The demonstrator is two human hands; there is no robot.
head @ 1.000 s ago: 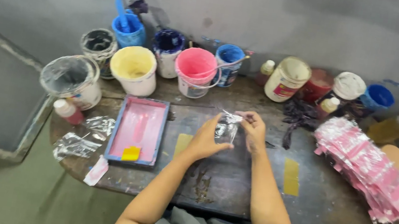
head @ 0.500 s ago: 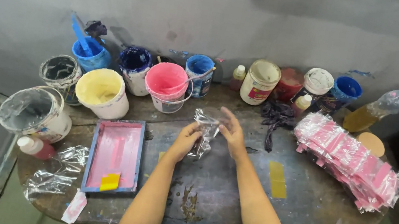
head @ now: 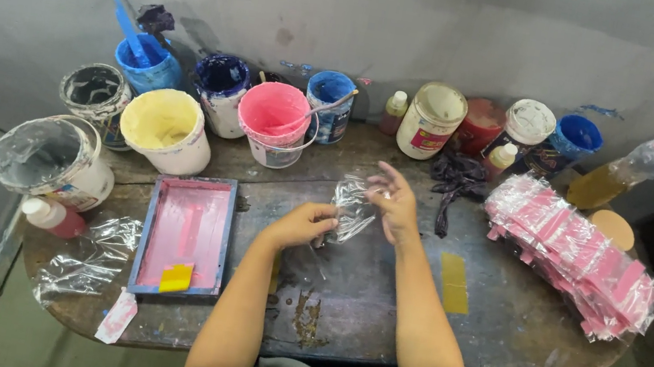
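Quantities on the table (head: 498, 327): two hands, left hand (head: 302, 224) and right hand (head: 393, 203); one clear plastic wrapper (head: 351, 207) held between them; one blue-framed pink screen (head: 185, 235); one pile of pink packets (head: 576, 256); one plastic bottle (head: 640, 167); one pink bucket (head: 273, 123); one yellow bucket (head: 168, 130).

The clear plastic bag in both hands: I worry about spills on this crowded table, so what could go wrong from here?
The clear plastic bag is held by the left hand and right hand close to the open pink paint bucket; a stray elbow might tip it. The flimsy film could also touch the stained tabletop and pick up dirt. The stack of wrapped pink packs lies near the right edge and might slide off.
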